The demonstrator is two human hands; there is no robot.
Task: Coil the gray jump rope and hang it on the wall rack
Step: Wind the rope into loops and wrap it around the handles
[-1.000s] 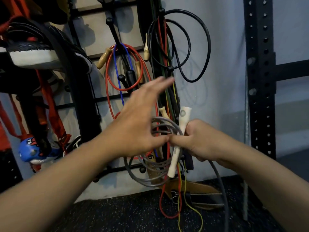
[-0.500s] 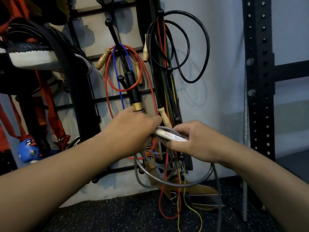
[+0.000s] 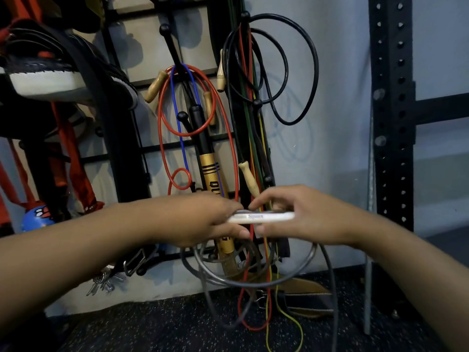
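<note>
The gray jump rope (image 3: 256, 282) hangs in several loose loops below my hands, with one strand trailing down to the floor on the right. Its white handle (image 3: 261, 217) lies level between my hands. My left hand (image 3: 203, 219) grips the handle's left end and the gathered loops. My right hand (image 3: 302, 214) holds the handle's right end with fingers and thumb. The black wall rack (image 3: 175, 41) with ball-tipped pegs stands on the wall just behind and above my hands.
A red rope (image 3: 162, 118), a blue rope (image 3: 177, 115), a black rope (image 3: 316, 72) and wooden handles (image 3: 155, 86) hang on the rack pegs. A gold-and-black bat (image 3: 210, 179) hangs in the middle. A black perforated steel upright (image 3: 390, 123) stands right. Leather belts (image 3: 304, 295) lie on the speckled floor.
My left hand came down from an open, raised pose and closed on the rope. The white handle turned from upright to level, and both hands moved slightly apart along it.
</note>
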